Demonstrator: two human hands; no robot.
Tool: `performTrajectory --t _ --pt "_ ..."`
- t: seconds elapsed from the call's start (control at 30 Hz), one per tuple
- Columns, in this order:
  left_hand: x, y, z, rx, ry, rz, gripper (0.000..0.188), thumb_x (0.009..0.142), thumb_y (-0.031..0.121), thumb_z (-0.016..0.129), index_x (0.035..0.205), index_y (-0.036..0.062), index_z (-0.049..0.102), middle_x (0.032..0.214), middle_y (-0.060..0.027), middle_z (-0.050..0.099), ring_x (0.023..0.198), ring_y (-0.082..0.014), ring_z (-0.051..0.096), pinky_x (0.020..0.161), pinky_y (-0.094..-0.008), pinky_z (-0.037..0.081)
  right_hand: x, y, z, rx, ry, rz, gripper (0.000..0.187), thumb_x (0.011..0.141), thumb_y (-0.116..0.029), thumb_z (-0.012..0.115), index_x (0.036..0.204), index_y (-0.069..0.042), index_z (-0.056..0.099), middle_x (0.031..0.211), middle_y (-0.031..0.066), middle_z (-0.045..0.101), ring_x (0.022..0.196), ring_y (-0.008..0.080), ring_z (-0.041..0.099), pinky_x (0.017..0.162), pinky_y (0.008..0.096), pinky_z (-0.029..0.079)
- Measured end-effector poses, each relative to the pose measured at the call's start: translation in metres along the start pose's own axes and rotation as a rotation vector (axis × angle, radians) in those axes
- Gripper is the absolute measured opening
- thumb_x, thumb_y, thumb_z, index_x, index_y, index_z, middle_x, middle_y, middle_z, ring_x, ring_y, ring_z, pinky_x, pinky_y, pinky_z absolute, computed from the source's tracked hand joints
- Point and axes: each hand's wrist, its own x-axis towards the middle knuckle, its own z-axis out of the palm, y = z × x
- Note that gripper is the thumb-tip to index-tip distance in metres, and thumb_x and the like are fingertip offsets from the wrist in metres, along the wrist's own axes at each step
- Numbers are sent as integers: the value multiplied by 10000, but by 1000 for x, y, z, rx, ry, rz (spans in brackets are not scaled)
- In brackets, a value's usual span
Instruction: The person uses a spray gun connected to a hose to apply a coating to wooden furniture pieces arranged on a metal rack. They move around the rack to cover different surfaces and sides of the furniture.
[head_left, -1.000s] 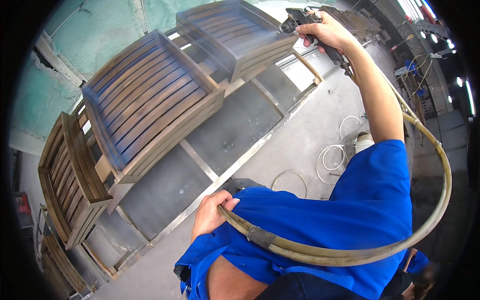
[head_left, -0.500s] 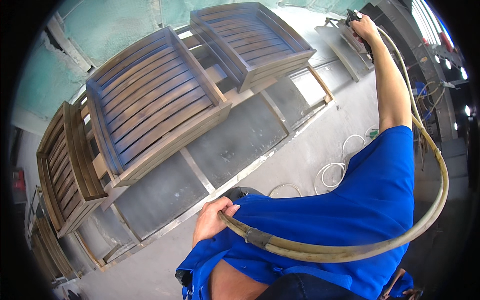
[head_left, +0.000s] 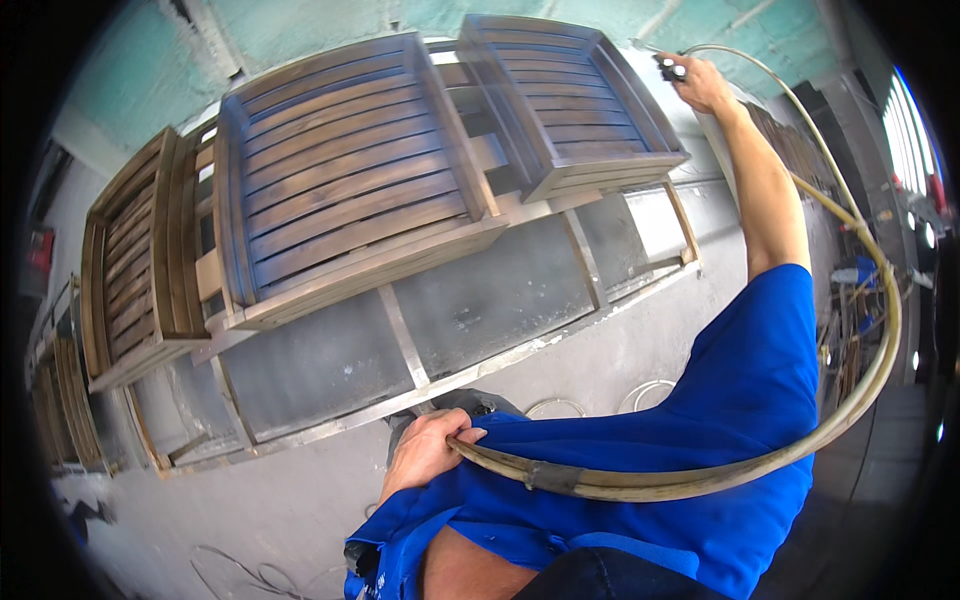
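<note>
My right hand [head_left: 708, 88] is stretched out at the upper right, closed around a dark spray gun [head_left: 672, 70] with bright knobs. Beside the far corner of the right slatted wooden piece [head_left: 575, 95], the gun's front end is small and partly hidden. At my waist, my left hand [head_left: 425, 447] grips a pair of taped yellowish hoses [head_left: 680, 486], which loop round my right side and up toward the gun. The large middle slatted wooden piece [head_left: 350, 180] is brown with bluish sheen along its edges. A narrower slatted piece [head_left: 130, 260] stands to its left.
The wooden pieces rest on a long low rack [head_left: 405, 340] with pale crossbars over grey panels. Teal-coated walls [head_left: 300, 25] rise behind. White hose coils [head_left: 650, 392] lie on the floor near me, dark cords [head_left: 250, 575] at lower left. More slatted wood [head_left: 65, 400] stands far left.
My right hand has moved left and slightly down with the spray gun, coming nearer the right wooden piece. My view has turned, shifting the rack. The left hand keeps its hold on the hoses.
</note>
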Motion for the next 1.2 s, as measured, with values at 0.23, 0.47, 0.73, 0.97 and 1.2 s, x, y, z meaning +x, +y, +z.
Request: performTrajectory --t 0.23,0.47,0.73,0.97,1.2 --pt "-8 -8 -13 -3 -48 -103 266 969 316 695 933 57 648 880 -182 703 930 -430 665 786 -515 506 0 -55 -35 547 200 131 526 967 -187 664 1486 -248 597 812 28 649 646 104 577 567 308 497" --pt "-26 -32 -47 12 -64 -17 315 975 331 699 861 56 596 851 -167 663 906 -415 639 805 -506 471 -45 -209 -73 1045 77 -5 567 1049 -270 626 1583 -183 455 914 18 622 751 72 594 486 216 434" --pt "-118 -107 -131 19 129 23 209 945 241 725 888 53 654 841 -178 691 885 -430 658 760 -505 501 -87 -394 -101 1251 39 -57 560 1035 -262 655 1559 -158 486 915 6 641 766 66 599 481 221 431" --pt "-213 -229 -242 -72 24 223 222 962 252 711 893 53 639 840 -161 662 810 -397 628 713 -493 479 -135 -612 -201 863 -9 -159 518 992 -190 677 1498 -158 572 903 5 660 733 80 582 625 281 514" --pt "-268 -279 -293 -186 -60 344 193 926 170 691 839 28 593 832 -206 668 856 -454 641 736 -527 478 20 -803 -197 287 96 -627 508 939 -152 659 1442 -188 607 1121 221 740 986 408 720 888 489 546"
